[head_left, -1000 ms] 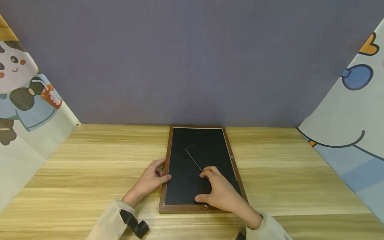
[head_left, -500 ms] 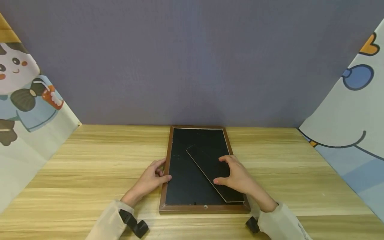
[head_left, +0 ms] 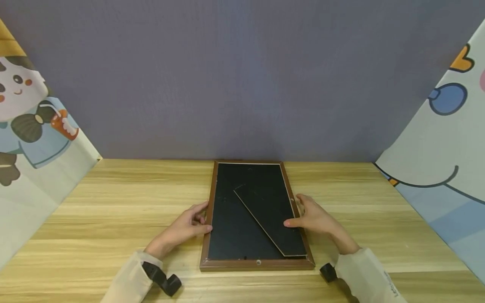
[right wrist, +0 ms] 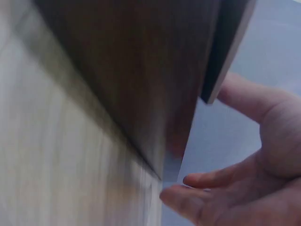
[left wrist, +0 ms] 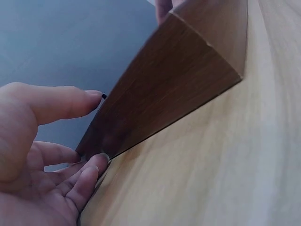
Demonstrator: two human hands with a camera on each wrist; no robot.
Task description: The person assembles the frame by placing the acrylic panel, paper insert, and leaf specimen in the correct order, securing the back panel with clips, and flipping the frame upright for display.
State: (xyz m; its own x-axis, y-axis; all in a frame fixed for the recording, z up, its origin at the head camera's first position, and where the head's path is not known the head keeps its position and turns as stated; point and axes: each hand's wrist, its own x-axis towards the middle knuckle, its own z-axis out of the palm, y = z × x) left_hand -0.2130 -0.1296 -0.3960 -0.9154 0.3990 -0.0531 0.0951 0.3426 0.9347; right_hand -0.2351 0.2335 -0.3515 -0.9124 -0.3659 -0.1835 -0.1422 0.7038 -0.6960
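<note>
A picture frame (head_left: 242, 264) with a brown rim and black back lies back side up on the table. On its back a slanted black stand flap (head_left: 270, 223) with a pale edge points toward the lower right corner. My left hand (head_left: 179, 230) holds the frame's left edge, thumb over the rim and fingers curled against the side, as the left wrist view shows on the brown side (left wrist: 150, 84). At the right edge is my right hand (head_left: 320, 221), its thumb over the flap and its fingers along the outer side. Thumb and fingers stand apart in the right wrist view.
The wood-grain table (head_left: 129, 202) spreads on both sides of the frame. A grey panel (head_left: 242, 84) rises behind it. Printed cartoon panels (head_left: 38, 118) close off the left and right. Black wrist devices (head_left: 166, 283) sit on both sleeves.
My right hand has moved off the stand flap's lower part, outward to the frame's right edge. The flap's lower end has come into view. My left hand has stayed at the left edge.
</note>
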